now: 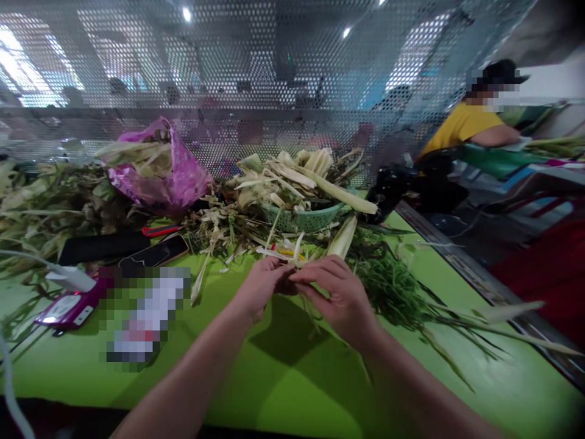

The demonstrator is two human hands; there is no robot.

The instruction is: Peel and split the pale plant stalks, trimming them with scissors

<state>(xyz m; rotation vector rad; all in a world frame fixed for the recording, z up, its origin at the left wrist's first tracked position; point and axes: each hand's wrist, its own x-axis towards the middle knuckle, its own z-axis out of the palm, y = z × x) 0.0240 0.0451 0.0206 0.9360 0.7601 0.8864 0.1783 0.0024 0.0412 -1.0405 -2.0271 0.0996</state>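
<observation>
Above the middle of the green table (214, 372), my left hand (261, 285) and my right hand (340, 296) meet with fingertips nearly touching. Both are closed in a pinch on pale husk strips (298, 249) that stick up over the fingers. Thin green strands hang below my right fingers. The exact spot of the grip is partly hidden by the fingers. Just behind the hands lies something small, yellow and red, mostly covered. A broad pale husk (343, 236) leans beyond my right hand. Farther back, a green basket (304, 219) carries a heap of dry husks (292, 174).
Left of the basket stands a pink plastic bag (185, 177) of husks. A red-handled knife (161, 230), a phone (158, 251) and a purple power strip (75, 311) lie left. Green shredded strands (395, 289) lie right. A person in yellow (461, 128) sits beyond the table edge.
</observation>
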